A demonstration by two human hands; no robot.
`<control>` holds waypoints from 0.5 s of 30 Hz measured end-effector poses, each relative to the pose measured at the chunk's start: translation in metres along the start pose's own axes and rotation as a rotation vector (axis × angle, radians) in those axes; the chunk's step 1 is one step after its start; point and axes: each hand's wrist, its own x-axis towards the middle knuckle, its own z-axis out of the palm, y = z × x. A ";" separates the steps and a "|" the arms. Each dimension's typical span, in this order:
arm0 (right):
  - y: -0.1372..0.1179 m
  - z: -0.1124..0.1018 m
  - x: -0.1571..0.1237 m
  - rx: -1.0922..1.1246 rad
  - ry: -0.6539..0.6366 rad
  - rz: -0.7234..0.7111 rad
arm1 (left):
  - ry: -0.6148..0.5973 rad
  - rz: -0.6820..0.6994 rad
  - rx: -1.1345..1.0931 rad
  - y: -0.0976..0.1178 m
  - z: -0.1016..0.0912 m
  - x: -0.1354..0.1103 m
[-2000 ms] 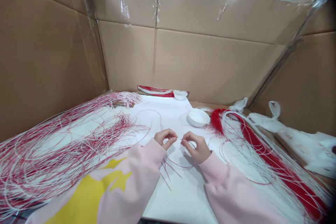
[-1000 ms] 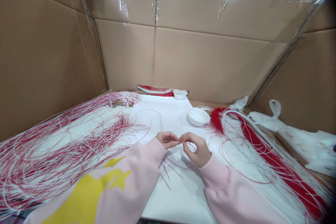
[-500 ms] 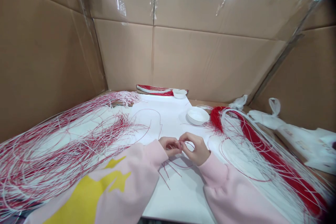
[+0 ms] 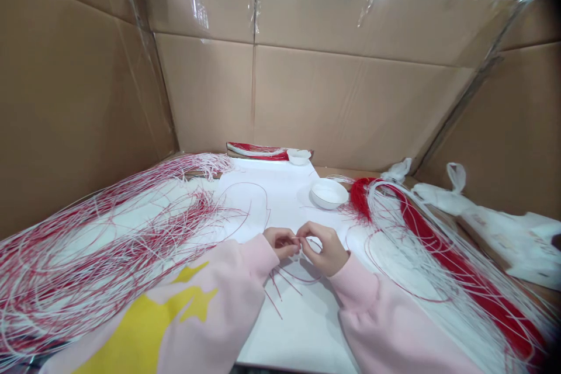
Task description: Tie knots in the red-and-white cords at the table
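Observation:
My left hand (image 4: 281, 242) and my right hand (image 4: 321, 248) meet fingertip to fingertip over a white sheet (image 4: 284, 198) on the table. Both are closed in a pinch on a thin red and white string (image 4: 301, 238) that runs between them. More of that string loops on the sheet just below my hands (image 4: 302, 274). Both arms wear pink sleeves; the left sleeve carries a yellow patch.
A wide tangle of red and white strings (image 4: 109, 239) covers the left of the table. A long red and white bundle (image 4: 438, 257) lies on the right beside white plastic bags (image 4: 504, 228). A white bowl (image 4: 328, 193) stands behind my hands, a smaller dish (image 4: 299, 156) farther back. Cardboard walls (image 4: 342, 93) enclose the table.
My hands were a little apart two seconds ago. They have come together and now pinch the string at the same spot. The rest has not moved.

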 end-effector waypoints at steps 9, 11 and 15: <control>0.008 0.000 0.002 0.009 0.114 0.113 | 0.143 0.029 0.047 0.001 -0.006 0.005; 0.008 0.000 0.001 0.004 0.117 0.119 | 0.154 0.026 0.052 0.001 -0.007 0.005; 0.008 0.000 0.001 -0.006 0.138 0.139 | 0.184 0.033 0.075 0.000 -0.007 0.006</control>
